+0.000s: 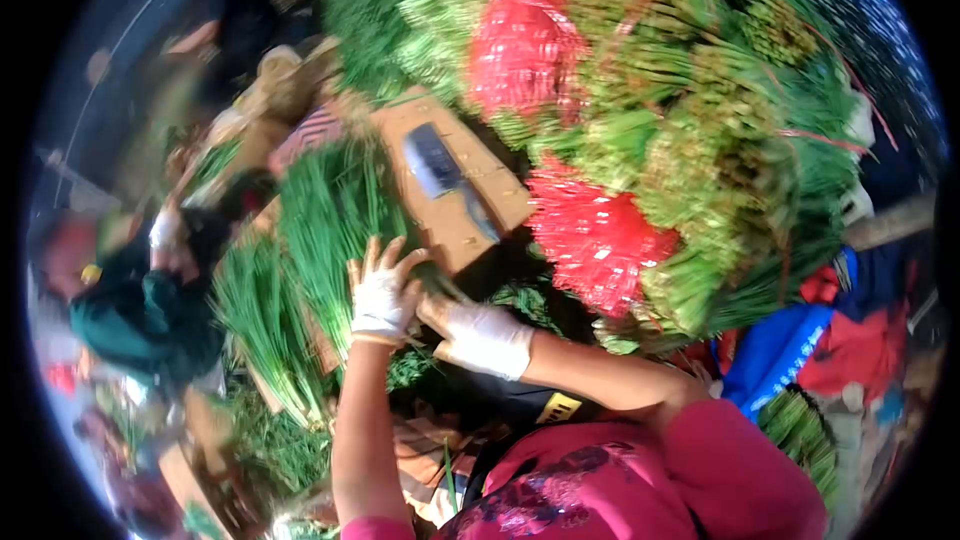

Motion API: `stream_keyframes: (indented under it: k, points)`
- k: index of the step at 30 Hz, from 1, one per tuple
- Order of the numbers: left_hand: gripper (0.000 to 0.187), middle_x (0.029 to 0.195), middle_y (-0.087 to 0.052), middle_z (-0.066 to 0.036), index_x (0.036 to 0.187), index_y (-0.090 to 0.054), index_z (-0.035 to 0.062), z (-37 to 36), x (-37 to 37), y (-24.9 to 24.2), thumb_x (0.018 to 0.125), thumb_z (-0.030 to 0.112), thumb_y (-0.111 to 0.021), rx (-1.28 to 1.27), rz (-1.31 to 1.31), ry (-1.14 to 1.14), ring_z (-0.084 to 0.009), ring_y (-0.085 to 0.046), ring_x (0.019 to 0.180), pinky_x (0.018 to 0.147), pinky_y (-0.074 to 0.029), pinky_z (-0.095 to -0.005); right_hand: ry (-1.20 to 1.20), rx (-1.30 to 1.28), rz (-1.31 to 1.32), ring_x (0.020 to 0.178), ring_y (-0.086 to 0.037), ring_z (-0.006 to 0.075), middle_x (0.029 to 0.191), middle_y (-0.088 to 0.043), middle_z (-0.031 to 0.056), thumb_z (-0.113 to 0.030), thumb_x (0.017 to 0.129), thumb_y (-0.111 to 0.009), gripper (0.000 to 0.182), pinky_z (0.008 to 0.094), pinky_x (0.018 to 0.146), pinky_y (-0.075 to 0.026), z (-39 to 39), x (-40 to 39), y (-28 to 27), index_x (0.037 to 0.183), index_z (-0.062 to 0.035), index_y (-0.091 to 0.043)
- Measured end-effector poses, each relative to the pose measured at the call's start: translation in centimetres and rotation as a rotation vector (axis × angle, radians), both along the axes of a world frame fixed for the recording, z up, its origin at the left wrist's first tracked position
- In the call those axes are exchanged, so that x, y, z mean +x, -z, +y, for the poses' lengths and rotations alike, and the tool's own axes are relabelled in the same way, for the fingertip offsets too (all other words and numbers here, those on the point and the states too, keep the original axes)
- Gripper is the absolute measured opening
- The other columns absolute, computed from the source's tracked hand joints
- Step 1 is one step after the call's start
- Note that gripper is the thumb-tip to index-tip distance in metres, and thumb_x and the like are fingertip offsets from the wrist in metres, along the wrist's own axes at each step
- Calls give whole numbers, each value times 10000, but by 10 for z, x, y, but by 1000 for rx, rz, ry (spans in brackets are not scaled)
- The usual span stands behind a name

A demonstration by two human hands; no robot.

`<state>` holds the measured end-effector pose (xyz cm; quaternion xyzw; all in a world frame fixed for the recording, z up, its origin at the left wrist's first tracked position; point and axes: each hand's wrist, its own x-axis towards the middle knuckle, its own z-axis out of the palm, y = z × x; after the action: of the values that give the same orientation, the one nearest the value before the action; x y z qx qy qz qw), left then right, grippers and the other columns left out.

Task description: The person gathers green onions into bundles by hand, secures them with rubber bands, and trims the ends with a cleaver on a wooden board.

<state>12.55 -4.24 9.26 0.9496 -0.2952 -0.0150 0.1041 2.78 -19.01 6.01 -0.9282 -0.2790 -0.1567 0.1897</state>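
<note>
My left hand (383,292), in a white fingerless glove, has its fingers spread over the lower part of a pile of long green scallions or chives (335,210). Close beside it, my right hand (485,338) wears a similar glove. Its fingers are bunched together by the left palm, and I cannot tell what is in them. A cleaver (435,162) with a dark blade lies on a brown board (490,175) just beyond both hands. Left of the pile, another bunch of the greens (262,310) lies with its pale stem ends toward me.
A large heap of tied green bundles (690,140) fills the upper right, with red plastic wrapping (525,45) on some. A person in dark green (150,325) sits at the left. Blue cloth (775,355) lies on the right, and loose greens (285,440) at lower left.
</note>
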Motion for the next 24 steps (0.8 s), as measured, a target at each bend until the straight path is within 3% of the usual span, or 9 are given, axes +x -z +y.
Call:
stream_keyframes:
  k: [1,8,10,11,14,16,19,22,24]
  points:
    - [430,1399,-413,-34,1222,-547,299,0,1,0,806,214,-614,25,31,1,-335,-244,1368,1084,-135,-607,-37,202,375,1184,-473,314,1300,-440,209,-292,770,-647,737,396,959,-425,2,-24,-25,1356,26,-333]
    - [467,1470,-315,-19,1317,-484,329,-7,8,-11,859,347,-574,262,130,7,-328,-186,1391,1072,-141,-625,84,-87,388,1165,-476,335,1399,-338,221,-370,729,-700,909,386,893,-463,-80,-155,-15,1460,-180,-194]
    - [478,1466,-318,-26,1305,-495,319,-13,3,-21,839,350,-596,195,-57,-8,-338,-203,1381,1055,-170,-636,-51,-131,636,984,-581,284,1192,-527,128,-270,829,-566,352,362,787,-509,-113,-186,-44,1164,-170,-519]
    - [396,1436,-357,-32,1210,-575,286,-20,3,-25,819,335,-614,88,-161,12,-349,-240,1360,1019,-196,-666,-168,-251,759,839,-648,254,1006,-661,70,-222,875,-488,196,367,711,-529,-131,-194,-68,959,-163,-654]
    - [242,1033,-639,-79,1034,-658,164,-48,4,-36,814,258,-625,-103,-140,168,-274,-589,1001,883,-439,-416,124,261,616,760,-646,260,892,-658,96,-277,845,-577,316,356,643,-516,-158,-220,-54,1123,-134,-615]
    - [273,879,-661,-61,1087,-634,120,-83,-14,-41,815,101,-625,-475,176,-124,-162,-609,775,735,-470,-264,245,233,488,769,-643,265,927,-648,114,-284,821,-623,517,356,641,-510,-154,-215,-57,1296,-131,-487]
    - [408,892,-634,5,1159,-596,87,-122,17,-27,782,-71,-592,-992,195,-13,-64,-543,770,717,-456,-207,161,322,529,732,-629,274,849,-613,106,-271,820,-634,677,364,633,-501,-145,-204,-59,1415,-162,-331]
    - [226,780,-632,-18,999,-640,36,-152,60,-38,783,-30,-620,-1429,648,-362,-107,-567,646,604,-458,-237,85,506,467,720,-625,278,831,-630,87,-267,832,-622,641,364,632,-502,-142,-197,-59,1410,-186,-357]
    - [82,707,-582,8,859,-660,65,-169,77,-39,789,26,-642,-1598,700,-399,-59,-442,537,484,-311,-200,150,408,567,769,-647,258,931,-660,67,-219,802,-664,681,349,675,-519,-142,-196,-59,1411,-231,-359]
